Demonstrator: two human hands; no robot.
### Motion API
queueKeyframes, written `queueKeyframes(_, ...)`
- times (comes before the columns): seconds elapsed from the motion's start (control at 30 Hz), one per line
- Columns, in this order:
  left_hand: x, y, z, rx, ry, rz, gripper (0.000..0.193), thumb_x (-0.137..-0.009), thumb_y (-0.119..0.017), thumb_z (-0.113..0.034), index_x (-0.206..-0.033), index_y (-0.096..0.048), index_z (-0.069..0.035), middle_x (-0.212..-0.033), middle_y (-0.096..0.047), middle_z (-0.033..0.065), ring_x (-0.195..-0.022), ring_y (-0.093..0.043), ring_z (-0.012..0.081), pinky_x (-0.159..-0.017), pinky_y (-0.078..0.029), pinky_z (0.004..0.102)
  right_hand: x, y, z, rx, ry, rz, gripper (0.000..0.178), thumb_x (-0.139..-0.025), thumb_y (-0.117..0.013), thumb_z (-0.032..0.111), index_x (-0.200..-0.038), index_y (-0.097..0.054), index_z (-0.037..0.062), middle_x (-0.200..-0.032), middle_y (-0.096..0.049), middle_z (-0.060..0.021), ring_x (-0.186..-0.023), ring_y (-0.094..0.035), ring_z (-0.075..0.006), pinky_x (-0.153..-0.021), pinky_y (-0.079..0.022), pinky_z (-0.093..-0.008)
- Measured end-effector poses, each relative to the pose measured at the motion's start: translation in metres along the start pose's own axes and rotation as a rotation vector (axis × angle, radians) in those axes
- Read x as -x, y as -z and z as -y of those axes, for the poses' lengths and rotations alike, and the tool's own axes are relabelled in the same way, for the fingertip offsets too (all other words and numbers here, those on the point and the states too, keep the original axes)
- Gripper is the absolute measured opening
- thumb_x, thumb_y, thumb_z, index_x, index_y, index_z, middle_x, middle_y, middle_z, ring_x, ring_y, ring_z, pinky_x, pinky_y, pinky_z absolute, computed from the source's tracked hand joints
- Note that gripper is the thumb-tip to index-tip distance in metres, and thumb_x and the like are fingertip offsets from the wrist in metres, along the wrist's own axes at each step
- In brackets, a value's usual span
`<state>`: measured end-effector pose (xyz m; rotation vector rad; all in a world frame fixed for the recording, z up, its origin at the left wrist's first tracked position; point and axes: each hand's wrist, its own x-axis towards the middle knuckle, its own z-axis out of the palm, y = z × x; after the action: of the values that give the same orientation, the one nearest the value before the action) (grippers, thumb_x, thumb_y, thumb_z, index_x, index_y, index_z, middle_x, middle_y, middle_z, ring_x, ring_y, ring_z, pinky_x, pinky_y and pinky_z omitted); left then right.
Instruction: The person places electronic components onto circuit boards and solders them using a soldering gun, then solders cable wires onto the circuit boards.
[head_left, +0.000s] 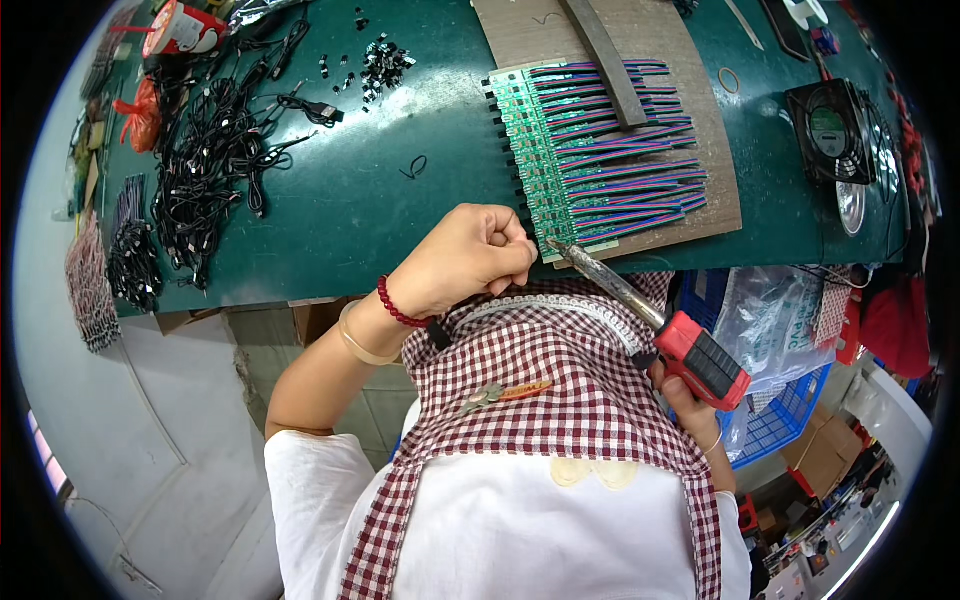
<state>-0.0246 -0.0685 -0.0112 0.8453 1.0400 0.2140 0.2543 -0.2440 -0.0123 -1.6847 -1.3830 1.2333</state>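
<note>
My right hand point(687, 408) is wrapped around the red and black handle of a soldering iron point(703, 358). Its metal barrel slants up to the left, and the tip is at the near end of a green circuit board panel point(540, 165); contact cannot be made out. Beside that same end, my left hand point(470, 250) is closed with thumb and fingers pinched together. Whatever lies in the pinch is hidden. Black connectors line the panel's left edge, while bundles of coloured wires point(640, 200) run out to its right. Under the panel lies a brown board point(715, 130).
A grey bar point(606, 62) lies across the far wires. Loose black connectors point(385, 68) are heaped on the green table point(340, 220), with tangled black cables point(205, 165) farther left. At the right stands a black fan point(832, 130); a blue basket point(785, 435) sits below the table edge.
</note>
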Motion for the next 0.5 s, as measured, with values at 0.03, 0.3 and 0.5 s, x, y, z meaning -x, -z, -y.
queueKeyframes(0.03,0.0003,-0.0001,-0.0011,0.001,0.010,-0.004,0.014,-0.086,-0.058,-0.012,-0.078,-0.052,-0.002,-0.067,-0.059,0.0035,-0.050,-0.047,0.0020,-0.042,-0.034,0.0155,-0.0004,-0.0002,0.0004,0.005,-0.009,-0.003,0.014,-0.068,-0.066,0.017,-0.076,-0.062,0.0059,-0.073,-0.057,-0.0085,-0.060,-0.056,-0.0239,-0.052,-0.040,-0.0325)
queueKeyframes(0.3,0.0001,0.0002,0.0008,0.026,0.002,-0.014,0.011,-0.084,-0.057,-0.009,-0.077,-0.051,-0.003,-0.066,-0.059,0.0037,-0.049,-0.046,0.0022,-0.040,-0.032,0.0154,-0.0016,0.0006,-0.0024,0.093,0.041,0.039,0.012,-0.067,-0.066,0.017,-0.072,-0.061,0.0080,-0.069,-0.055,-0.0059,-0.056,-0.054,-0.0212,-0.050,-0.038,-0.0315)
queueKeyframes(0.5,0.0011,-0.0018,0.0023,0.037,-0.019,-0.031,0.011,-0.083,-0.058,-0.008,-0.077,-0.051,-0.003,-0.064,-0.059,0.0037,-0.048,-0.046,0.0023,-0.040,-0.031,0.0154,-0.0013,-0.0017,0.0033,0.010,0.024,0.024,0.014,-0.070,-0.066,0.021,-0.071,-0.060,0.0077,-0.068,-0.055,-0.0056,-0.055,-0.054,-0.0205,-0.051,-0.039,-0.0308)
